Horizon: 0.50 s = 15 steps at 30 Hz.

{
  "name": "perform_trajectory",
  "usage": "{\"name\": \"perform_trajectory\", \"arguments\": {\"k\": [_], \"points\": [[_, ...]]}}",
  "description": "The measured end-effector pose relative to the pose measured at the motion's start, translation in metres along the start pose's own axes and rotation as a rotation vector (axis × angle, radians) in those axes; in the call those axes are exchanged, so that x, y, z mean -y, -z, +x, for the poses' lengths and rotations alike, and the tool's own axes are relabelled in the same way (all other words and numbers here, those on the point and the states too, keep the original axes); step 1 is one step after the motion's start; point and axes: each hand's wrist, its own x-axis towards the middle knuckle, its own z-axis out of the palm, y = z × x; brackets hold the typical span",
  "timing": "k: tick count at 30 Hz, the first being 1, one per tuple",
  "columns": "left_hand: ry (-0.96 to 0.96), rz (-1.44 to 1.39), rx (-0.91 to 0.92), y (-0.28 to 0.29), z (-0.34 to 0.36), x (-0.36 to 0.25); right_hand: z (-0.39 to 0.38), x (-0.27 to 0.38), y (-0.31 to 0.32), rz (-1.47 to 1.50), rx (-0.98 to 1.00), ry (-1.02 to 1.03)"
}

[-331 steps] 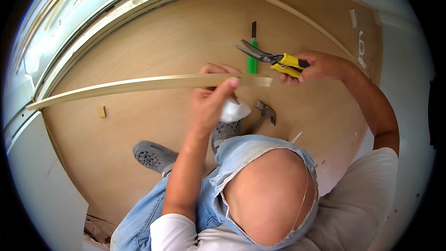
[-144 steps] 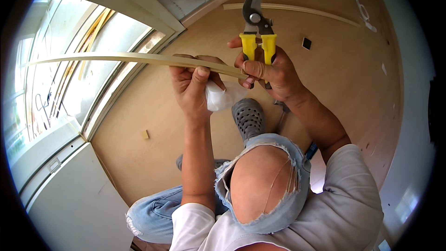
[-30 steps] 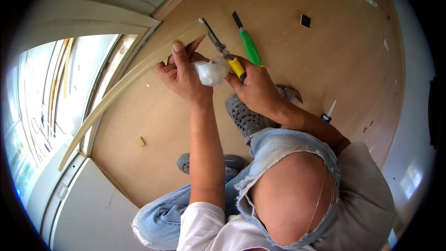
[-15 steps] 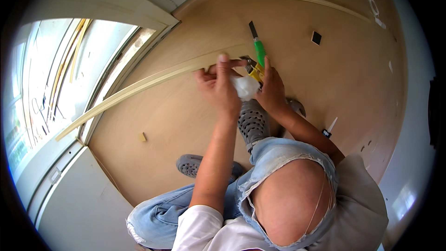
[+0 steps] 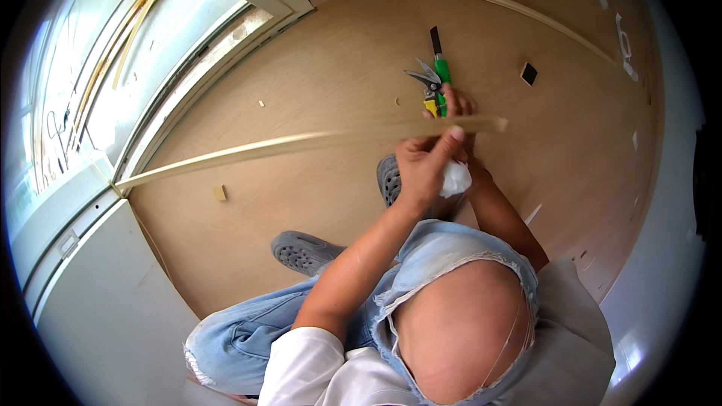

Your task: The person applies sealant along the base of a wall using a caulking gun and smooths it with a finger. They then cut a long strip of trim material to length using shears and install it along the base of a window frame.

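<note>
My left hand (image 5: pixel 427 165) is closed on a long, thin pale wood strip (image 5: pixel 316 139), close to its right end, which is blurred. A crumpled white wad (image 5: pixel 455 179), perhaps tissue or plastic, sits at the same hand below the thumb. Beyond the strip, my right hand (image 5: pixel 460 101) is partly hidden by it, its fingers closed around yellow-handled hand shears (image 5: pixel 430 104). The shears' blades point away from me and stand apart. Right beside them lies a green-handled utility knife (image 5: pixel 441 68) with a dark blade.
A second wood strip (image 5: pixel 504 4) lies along the far side of the brown floor (image 5: pixel 248 248). A small black square (image 5: pixel 529 74) and a small wood offcut (image 5: pixel 219 193) rest there too. At left are a door frame (image 5: pixel 203 68) and a pale panel (image 5: pixel 113 278). My grey clog (image 5: pixel 301 252) is near.
My left hand and the strip's right end have moved right and nearer to me, now crossing in front of my right hand. The shears have shifted away from me, beside the knife.
</note>
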Motion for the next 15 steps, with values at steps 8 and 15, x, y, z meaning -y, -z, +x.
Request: {"name": "perform_trajectory", "arguments": {"k": [8,15], "points": [[0.053,-0.09,0.054,-0.01,-0.017,-0.008,0.027,0.04,-0.045,0.205,0.171,-0.004],[-0.039,-0.036,-0.005,0.014,0.0,-0.004,0.031,0.019,-0.064,0.162,0.25,0.134]]}}
